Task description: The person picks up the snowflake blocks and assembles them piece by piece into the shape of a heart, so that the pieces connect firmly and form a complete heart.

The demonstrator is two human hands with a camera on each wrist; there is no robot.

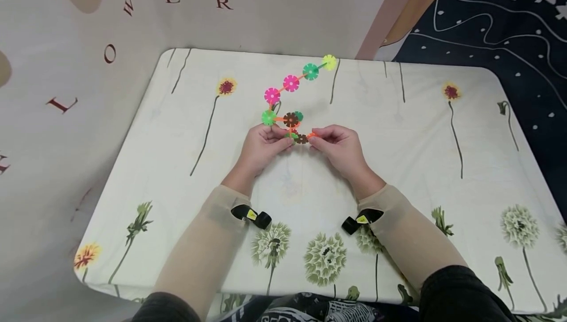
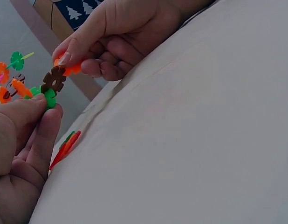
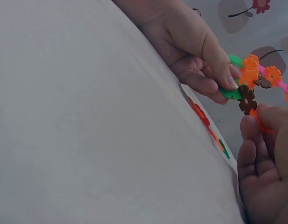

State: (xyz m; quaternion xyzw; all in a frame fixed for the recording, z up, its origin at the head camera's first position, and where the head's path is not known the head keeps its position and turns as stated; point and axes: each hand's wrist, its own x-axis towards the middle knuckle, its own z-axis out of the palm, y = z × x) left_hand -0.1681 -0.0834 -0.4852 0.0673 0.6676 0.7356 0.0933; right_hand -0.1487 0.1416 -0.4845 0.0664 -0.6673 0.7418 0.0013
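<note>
– Pale wall (image 1: 283, 24) with reddish letters, a dark tree-printed panel (image 1: 500, 31) at right. Before them?
– White desk (image 1: 398, 164) printed with flowers.
– Any objects?
– One zigzag chain of bright discs (image 1: 291, 87), over the desk's far half, running away from the person, far end slanting right.
– Each hand?
– Left hand (image 1: 262, 147) , nearer the chain's bulk, pinches a green disc (image 2: 51, 99) at its near end; right hand (image 1: 341, 149) pinches an orange disc (image 2: 73, 69). A brown disc (image 2: 55, 84) lies between, touching both discs.
</note>
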